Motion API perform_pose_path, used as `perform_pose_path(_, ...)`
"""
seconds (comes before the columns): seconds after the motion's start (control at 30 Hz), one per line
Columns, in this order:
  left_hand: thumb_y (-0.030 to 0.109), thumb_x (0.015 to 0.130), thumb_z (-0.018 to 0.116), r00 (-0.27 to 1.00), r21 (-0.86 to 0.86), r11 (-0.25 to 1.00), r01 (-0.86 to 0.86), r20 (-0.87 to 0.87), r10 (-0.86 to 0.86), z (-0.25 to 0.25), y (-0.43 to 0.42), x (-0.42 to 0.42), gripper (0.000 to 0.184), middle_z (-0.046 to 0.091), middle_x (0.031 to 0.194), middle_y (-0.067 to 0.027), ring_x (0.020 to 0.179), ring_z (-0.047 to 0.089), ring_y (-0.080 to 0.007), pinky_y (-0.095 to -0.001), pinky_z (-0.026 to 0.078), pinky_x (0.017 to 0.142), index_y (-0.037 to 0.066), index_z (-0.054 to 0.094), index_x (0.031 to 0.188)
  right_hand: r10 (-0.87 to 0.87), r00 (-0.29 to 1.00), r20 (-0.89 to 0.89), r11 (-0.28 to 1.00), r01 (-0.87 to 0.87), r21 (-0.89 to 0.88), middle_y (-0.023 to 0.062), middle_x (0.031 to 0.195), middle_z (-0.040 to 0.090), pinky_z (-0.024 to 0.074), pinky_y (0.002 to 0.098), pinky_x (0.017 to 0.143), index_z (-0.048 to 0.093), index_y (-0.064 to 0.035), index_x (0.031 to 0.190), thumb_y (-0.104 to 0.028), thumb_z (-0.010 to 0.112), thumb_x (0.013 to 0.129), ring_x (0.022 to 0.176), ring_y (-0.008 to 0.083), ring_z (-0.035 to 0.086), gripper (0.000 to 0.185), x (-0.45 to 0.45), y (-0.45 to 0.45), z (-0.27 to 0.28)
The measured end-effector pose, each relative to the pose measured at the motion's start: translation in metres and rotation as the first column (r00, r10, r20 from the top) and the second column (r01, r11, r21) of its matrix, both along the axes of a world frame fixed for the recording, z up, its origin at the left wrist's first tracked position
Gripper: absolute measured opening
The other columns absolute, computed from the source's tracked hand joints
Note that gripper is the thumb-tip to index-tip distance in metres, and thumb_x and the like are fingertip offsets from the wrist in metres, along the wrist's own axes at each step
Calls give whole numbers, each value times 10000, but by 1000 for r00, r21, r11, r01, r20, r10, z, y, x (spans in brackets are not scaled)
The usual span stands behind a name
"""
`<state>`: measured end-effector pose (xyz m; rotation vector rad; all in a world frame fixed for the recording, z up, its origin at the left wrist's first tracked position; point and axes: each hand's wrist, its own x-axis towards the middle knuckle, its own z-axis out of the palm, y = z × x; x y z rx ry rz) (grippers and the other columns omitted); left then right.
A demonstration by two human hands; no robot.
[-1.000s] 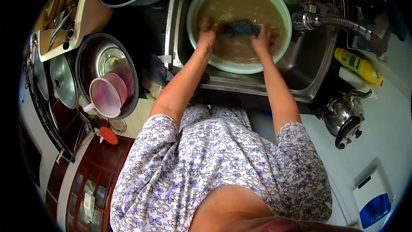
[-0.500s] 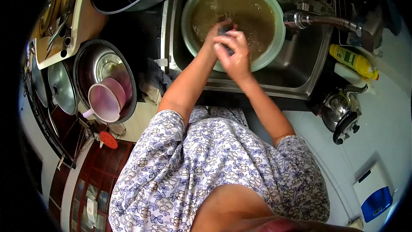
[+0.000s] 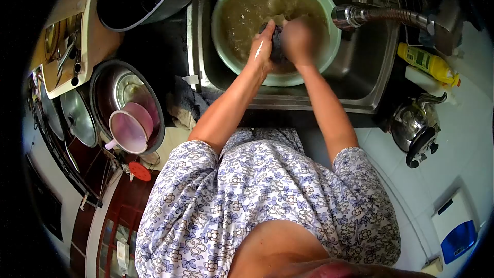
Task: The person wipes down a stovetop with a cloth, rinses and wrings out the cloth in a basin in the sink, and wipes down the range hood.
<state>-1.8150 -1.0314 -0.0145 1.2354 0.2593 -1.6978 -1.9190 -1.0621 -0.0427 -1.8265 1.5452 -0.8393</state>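
Note:
A pale green basin (image 3: 217, 30) of murky brownish water (image 3: 239, 7) sits in a steel sink (image 3: 368, 80). Over the water, a bunched wet dark grey cloth (image 3: 278, 46) is between my two hands. My left hand (image 3: 261, 50) is closed round its left side, thumb stretched along the top. Against the cloth's right side is my right hand (image 3: 300, 41), also closed on it; its fingers are blurred. The lower part of the cloth is hard to make out.
A metal faucet (image 3: 347, 17) reaches over the basin's right rim. Right of the sink are a yellow bottle (image 3: 422, 63) and a steel kettle (image 3: 411, 123). Leftward are a large dark pot (image 3: 149, 18), a pink mug (image 3: 128, 128) in a bowl, and a crumpled towel (image 3: 184, 104).
My hands have moved from crossing over each other to either side of the cloth. The right hand has shifted right, and more of the cloth shows. The view has tilted slightly.

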Motion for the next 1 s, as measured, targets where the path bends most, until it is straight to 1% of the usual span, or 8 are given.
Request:
perform_pose_path(0.07,321,875,536,973,-116,993,-26,224,51,-6,-1,6,307,608,846,-66,634,575,-165,-278,469,602,38,558,993,12,981,-196,999,-3,47,161,727,609,465,404,616,632,-20,782,-253,564,816,658,334,584,245,-39,-10,-72)
perform_pose_path(0.17,365,872,513,908,-26,982,189,385,-165,-61,7,44,523,493,1208,-114,1034,493,-236,-355,423,814,69,391,1285,51,851,-523,990,27,141,212,1173,511,314,463,943,448,-88,1236,-377,556,824,1106,361,460,515,-72,-16,-107)
perform_pose_path(0.37,383,907,432,923,-8,952,307,248,-295,-130,17,61,582,299,1385,-106,1250,315,-311,-483,330,961,115,224,1380,472,693,-545,881,-382,277,219,1205,487,159,512,1032,202,-152,1386,-273,638,768,1108,373,460,767,-31,1,-89)
perform_pose_path(0.63,602,856,338,951,-101,976,195,-226,-213,-91,-3,40,688,421,1295,-138,1137,462,-320,-491,394,914,104,321,1330,397,870,-292,918,-372,139,76,851,617,274,448,914,584,-174,1101,-96,648,632,910,249,511,480,15,4,33)
perform_pose_path(0.67,550,889,312,990,84,989,123,-78,-117,-7,-15,28,612,537,1129,-168,1015,551,-289,-389,459,874,31,451,1182,396,877,-271,917,-389,83,62,815,607,287,442,888,604,-181,1073,-113,655,626,891,239,497,455,19,12,48)
perform_pose_path(0.77,344,883,507,881,-267,949,-169,-473,24,-9,-7,28,351,587,995,-165,823,601,-247,-351,520,697,53,507,1079,345,936,-61,936,-348,-52,51,777,567,326,413,767,612,-170,1063,-173,689,617,847,229,475,453,36,47,85)
perform_pose_path(0.9,298,882,530,959,-180,978,-102,-278,49,-5,-8,24,223,577,689,-17,528,539,-129,-222,467,469,81,560,929,249,968,-14,964,-250,-93,94,835,569,428,382,667,592,-146,1047,-222,703,662,791,293,514,408,51,65,77)
perform_pose_path(1.0,326,898,491,944,-309,932,-192,-317,90,-84,14,20,260,579,815,-40,685,551,-145,-273,492,619,83,560,961,186,982,-17,962,-186,-201,131,774,588,464,411,567,573,-107,958,-254,700,691,665,343,576,330,53,49,63)
